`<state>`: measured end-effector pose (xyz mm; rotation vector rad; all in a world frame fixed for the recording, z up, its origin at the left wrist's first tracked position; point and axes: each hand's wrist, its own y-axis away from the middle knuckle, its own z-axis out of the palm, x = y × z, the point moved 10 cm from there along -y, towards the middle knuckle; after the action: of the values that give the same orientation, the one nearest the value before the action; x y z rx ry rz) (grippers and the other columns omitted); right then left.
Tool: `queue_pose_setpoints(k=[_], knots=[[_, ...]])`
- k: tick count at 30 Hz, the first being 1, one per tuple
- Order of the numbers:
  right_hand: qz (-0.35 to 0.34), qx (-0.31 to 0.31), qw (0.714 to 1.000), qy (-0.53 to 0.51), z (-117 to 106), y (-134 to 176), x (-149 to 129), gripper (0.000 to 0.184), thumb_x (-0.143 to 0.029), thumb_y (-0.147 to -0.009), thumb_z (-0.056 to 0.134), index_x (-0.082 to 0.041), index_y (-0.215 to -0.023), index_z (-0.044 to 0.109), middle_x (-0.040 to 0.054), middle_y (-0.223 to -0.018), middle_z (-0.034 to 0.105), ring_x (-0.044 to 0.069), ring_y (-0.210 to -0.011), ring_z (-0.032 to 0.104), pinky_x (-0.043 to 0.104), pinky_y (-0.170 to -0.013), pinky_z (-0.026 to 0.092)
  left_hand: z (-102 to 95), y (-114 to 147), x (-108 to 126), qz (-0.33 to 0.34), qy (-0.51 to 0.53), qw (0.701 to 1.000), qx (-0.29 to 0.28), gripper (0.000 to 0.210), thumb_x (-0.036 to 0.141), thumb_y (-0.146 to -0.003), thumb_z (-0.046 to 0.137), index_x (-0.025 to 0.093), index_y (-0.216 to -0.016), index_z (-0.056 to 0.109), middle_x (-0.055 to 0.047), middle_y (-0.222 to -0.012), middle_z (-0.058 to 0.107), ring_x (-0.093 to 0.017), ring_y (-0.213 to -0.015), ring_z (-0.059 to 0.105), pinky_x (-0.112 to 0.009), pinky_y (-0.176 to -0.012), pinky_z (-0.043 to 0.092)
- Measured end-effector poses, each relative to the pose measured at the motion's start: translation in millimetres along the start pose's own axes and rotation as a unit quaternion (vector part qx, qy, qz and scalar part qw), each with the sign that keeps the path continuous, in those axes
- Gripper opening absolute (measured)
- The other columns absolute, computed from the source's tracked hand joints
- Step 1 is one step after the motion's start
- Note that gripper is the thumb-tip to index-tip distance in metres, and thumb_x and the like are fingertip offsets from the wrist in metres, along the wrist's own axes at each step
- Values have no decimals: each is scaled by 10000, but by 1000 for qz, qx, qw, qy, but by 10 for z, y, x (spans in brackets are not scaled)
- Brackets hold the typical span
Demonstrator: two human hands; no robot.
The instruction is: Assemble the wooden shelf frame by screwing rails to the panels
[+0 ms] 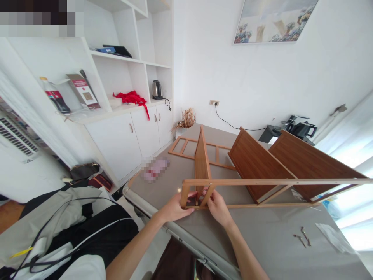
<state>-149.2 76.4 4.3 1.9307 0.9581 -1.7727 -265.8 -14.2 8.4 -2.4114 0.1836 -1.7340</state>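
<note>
A wooden shelf unit lies on its side on the table, its near ladder-like side frame [250, 181] running to the right. At the frame's left end, my left hand [173, 208] is closed round the end bar, thumb along the lower rail. My right hand [217, 206] is closed beside the first crossbar, its fingertips partly hidden behind it; what they pinch cannot be made out. A narrow wooden board [201, 155] stands upright just behind both hands. Two wider shelf boards, a middle one [259, 167] and a right one [314, 163], meet the frame further right.
Several metal bolts [304, 236] and a clear plastic bag [335, 237] lie on the grey table [262, 245] at right. The far side frame [186, 147] rests flat behind. A black kettle [304, 129] stands beyond. Clothes and cables [96, 210] are heaped at left.
</note>
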Motion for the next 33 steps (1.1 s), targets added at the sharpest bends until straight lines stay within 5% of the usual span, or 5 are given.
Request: queue_pose_setpoints(k=[33], knots=[[-21, 12, 993, 117, -13, 87, -151, 161, -312, -934, 453, -225, -952, 588, 66, -945, 710, 205, -882, 678, 304, -822, 521, 30, -15, 5, -9, 20, 999, -38, 565, 268, -798, 754, 224, -1331, 573, -101, -1298, 643, -247, -1172, 620, -419, -1045, 479]])
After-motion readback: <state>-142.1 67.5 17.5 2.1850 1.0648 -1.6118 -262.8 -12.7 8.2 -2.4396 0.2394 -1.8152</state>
